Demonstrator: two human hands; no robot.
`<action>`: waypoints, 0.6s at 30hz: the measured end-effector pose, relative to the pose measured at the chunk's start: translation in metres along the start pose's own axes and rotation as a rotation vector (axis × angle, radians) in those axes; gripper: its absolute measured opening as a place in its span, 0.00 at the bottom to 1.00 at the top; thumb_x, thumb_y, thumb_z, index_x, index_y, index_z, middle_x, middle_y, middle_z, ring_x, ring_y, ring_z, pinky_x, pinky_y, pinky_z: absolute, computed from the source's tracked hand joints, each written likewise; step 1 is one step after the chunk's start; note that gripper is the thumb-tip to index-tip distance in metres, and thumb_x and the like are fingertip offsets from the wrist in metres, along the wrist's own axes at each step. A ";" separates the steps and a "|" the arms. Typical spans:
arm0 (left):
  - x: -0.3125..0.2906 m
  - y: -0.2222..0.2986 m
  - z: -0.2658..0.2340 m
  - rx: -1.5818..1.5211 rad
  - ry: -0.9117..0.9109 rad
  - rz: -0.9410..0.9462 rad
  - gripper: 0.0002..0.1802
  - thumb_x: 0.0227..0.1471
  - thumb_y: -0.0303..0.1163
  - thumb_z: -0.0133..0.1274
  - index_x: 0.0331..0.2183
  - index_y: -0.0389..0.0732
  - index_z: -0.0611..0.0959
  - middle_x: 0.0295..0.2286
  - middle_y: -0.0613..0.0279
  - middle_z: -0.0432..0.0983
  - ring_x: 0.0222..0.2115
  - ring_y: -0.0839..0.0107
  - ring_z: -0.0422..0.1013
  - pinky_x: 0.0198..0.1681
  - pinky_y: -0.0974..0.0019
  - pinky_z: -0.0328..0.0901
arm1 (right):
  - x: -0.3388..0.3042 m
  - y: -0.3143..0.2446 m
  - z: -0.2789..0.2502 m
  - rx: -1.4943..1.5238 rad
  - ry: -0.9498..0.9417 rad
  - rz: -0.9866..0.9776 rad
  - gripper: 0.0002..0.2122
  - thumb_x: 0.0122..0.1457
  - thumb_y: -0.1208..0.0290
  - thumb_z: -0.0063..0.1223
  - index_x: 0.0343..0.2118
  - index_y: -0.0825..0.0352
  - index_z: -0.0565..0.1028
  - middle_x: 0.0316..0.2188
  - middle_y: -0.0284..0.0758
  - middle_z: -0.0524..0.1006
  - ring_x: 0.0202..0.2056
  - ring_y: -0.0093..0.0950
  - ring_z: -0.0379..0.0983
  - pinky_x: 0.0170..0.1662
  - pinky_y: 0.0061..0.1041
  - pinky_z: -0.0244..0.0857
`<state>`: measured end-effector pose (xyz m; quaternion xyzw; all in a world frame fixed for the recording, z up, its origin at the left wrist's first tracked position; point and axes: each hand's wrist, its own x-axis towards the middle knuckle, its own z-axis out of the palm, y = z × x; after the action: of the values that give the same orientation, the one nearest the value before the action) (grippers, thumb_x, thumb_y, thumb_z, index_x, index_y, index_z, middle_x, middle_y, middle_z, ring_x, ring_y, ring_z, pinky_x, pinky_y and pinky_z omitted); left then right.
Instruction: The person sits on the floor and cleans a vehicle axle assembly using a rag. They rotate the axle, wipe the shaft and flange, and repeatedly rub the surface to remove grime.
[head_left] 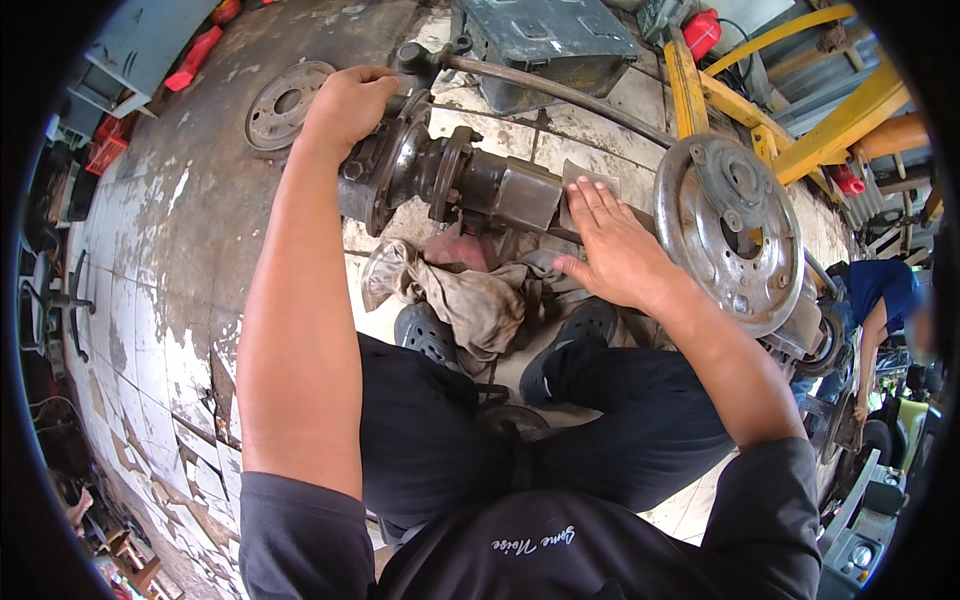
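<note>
A dark metal axle [527,192] lies crosswise ahead of my knees. My left hand [349,106] grips its left end, by the round flange, with the fingers curled over the top. My right hand [617,248] presses a grey-brown sheet of sandpaper [597,180] onto the tube, right of the square section. Those fingers lie straight together across the sheet, the thumb apart on the near side. A large round metal backing plate [684,240] stands at the axle's right end. Below the tube hangs a crumpled grey rag [478,308], partly covering a reddish support [462,247].
A long metal rod [560,92] runs behind the axle, before a dark plastic box [545,40]. Another round plate [285,108] lies on the floor at left. A yellow frame [800,140] stands at far right. A person in blue [882,290] bends at the right edge.
</note>
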<state>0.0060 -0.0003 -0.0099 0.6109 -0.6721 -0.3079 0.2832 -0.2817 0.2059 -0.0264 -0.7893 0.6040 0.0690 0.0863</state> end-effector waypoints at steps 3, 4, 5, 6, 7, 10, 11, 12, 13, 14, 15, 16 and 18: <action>-0.002 0.004 0.000 -0.010 -0.015 0.006 0.22 0.51 0.43 0.55 0.46 0.43 0.85 0.39 0.54 0.82 0.42 0.62 0.76 0.48 0.62 0.66 | 0.005 0.004 0.007 0.004 0.039 0.037 0.42 0.61 0.49 0.51 0.66 0.78 0.49 0.67 0.55 0.52 0.68 0.50 0.47 0.69 0.43 0.45; -0.003 0.007 -0.001 -0.004 -0.032 -0.007 0.22 0.52 0.43 0.55 0.46 0.42 0.84 0.41 0.53 0.81 0.44 0.62 0.75 0.50 0.62 0.65 | 0.006 0.002 0.008 -0.012 0.044 0.060 0.42 0.60 0.49 0.51 0.66 0.78 0.49 0.67 0.55 0.52 0.68 0.50 0.47 0.69 0.43 0.45; -0.004 0.011 -0.001 0.002 -0.049 -0.019 0.22 0.53 0.42 0.54 0.47 0.41 0.84 0.43 0.53 0.81 0.45 0.61 0.74 0.51 0.63 0.64 | 0.007 0.001 0.008 -0.028 0.050 0.082 0.43 0.60 0.48 0.52 0.66 0.78 0.49 0.67 0.55 0.52 0.68 0.50 0.47 0.69 0.44 0.45; -0.006 0.012 -0.003 0.013 -0.044 -0.029 0.22 0.53 0.42 0.54 0.47 0.41 0.84 0.43 0.53 0.81 0.45 0.61 0.74 0.51 0.63 0.64 | 0.002 -0.010 0.005 -0.086 0.055 0.054 0.43 0.59 0.48 0.53 0.66 0.77 0.50 0.67 0.55 0.51 0.68 0.50 0.47 0.69 0.44 0.45; -0.009 0.012 -0.004 0.025 -0.043 -0.042 0.22 0.53 0.42 0.54 0.47 0.42 0.84 0.43 0.52 0.81 0.45 0.61 0.75 0.51 0.63 0.65 | -0.007 -0.018 0.003 -0.099 0.023 0.036 0.43 0.59 0.48 0.53 0.66 0.78 0.49 0.67 0.55 0.51 0.68 0.50 0.46 0.69 0.44 0.45; -0.009 0.015 -0.005 0.037 -0.037 -0.050 0.22 0.53 0.42 0.54 0.47 0.41 0.84 0.43 0.52 0.80 0.45 0.61 0.75 0.51 0.62 0.65 | -0.010 0.000 0.011 -0.053 0.043 -0.009 0.43 0.59 0.48 0.53 0.66 0.78 0.49 0.67 0.57 0.51 0.68 0.51 0.46 0.69 0.44 0.44; -0.008 0.016 -0.003 0.038 -0.038 -0.045 0.22 0.53 0.42 0.54 0.47 0.41 0.84 0.43 0.52 0.80 0.45 0.61 0.75 0.51 0.62 0.65 | -0.003 0.013 0.012 -0.003 0.045 0.017 0.43 0.59 0.48 0.53 0.66 0.78 0.49 0.67 0.57 0.50 0.68 0.51 0.46 0.69 0.44 0.44; -0.006 0.014 -0.003 0.042 -0.038 -0.038 0.22 0.53 0.42 0.54 0.47 0.41 0.84 0.43 0.52 0.80 0.45 0.61 0.75 0.51 0.63 0.65 | 0.002 0.015 0.008 0.059 0.051 0.044 0.43 0.60 0.48 0.53 0.66 0.78 0.49 0.67 0.57 0.50 0.68 0.51 0.45 0.69 0.44 0.44; -0.006 0.012 -0.003 0.046 -0.038 -0.030 0.22 0.53 0.42 0.54 0.47 0.41 0.84 0.43 0.52 0.80 0.45 0.61 0.75 0.51 0.63 0.64 | 0.001 0.012 0.007 0.004 0.033 0.041 0.43 0.60 0.49 0.52 0.66 0.77 0.49 0.67 0.56 0.50 0.69 0.50 0.45 0.69 0.44 0.44; -0.005 0.010 -0.003 0.051 -0.039 -0.021 0.22 0.54 0.42 0.54 0.47 0.41 0.84 0.43 0.52 0.80 0.45 0.61 0.75 0.51 0.63 0.64 | -0.003 0.006 0.007 -0.050 0.015 0.040 0.42 0.60 0.49 0.52 0.66 0.77 0.49 0.67 0.56 0.50 0.69 0.49 0.46 0.69 0.44 0.44; -0.006 0.010 -0.003 0.046 -0.033 -0.033 0.22 0.54 0.42 0.54 0.47 0.41 0.84 0.43 0.52 0.80 0.45 0.61 0.75 0.51 0.63 0.64 | -0.006 -0.004 0.005 -0.092 -0.003 0.037 0.42 0.60 0.49 0.52 0.66 0.76 0.49 0.67 0.55 0.50 0.69 0.48 0.46 0.69 0.43 0.44; -0.008 0.009 -0.004 0.041 -0.026 -0.045 0.22 0.54 0.41 0.54 0.47 0.41 0.84 0.43 0.52 0.80 0.45 0.62 0.74 0.51 0.63 0.64 | -0.010 -0.011 0.001 -0.121 -0.039 -0.016 0.41 0.61 0.49 0.51 0.67 0.76 0.49 0.68 0.55 0.49 0.69 0.47 0.46 0.69 0.42 0.44; -0.007 0.010 -0.003 0.043 -0.023 -0.050 0.22 0.54 0.41 0.54 0.47 0.41 0.84 0.43 0.53 0.80 0.46 0.63 0.74 0.51 0.64 0.64 | -0.006 0.000 0.001 -0.049 -0.027 -0.034 0.42 0.61 0.49 0.51 0.66 0.77 0.49 0.67 0.56 0.49 0.69 0.48 0.45 0.69 0.42 0.44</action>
<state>0.0030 0.0070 -0.0006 0.6298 -0.6663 -0.3073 0.2547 -0.2831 0.2119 -0.0261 -0.8003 0.5875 0.0930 0.0763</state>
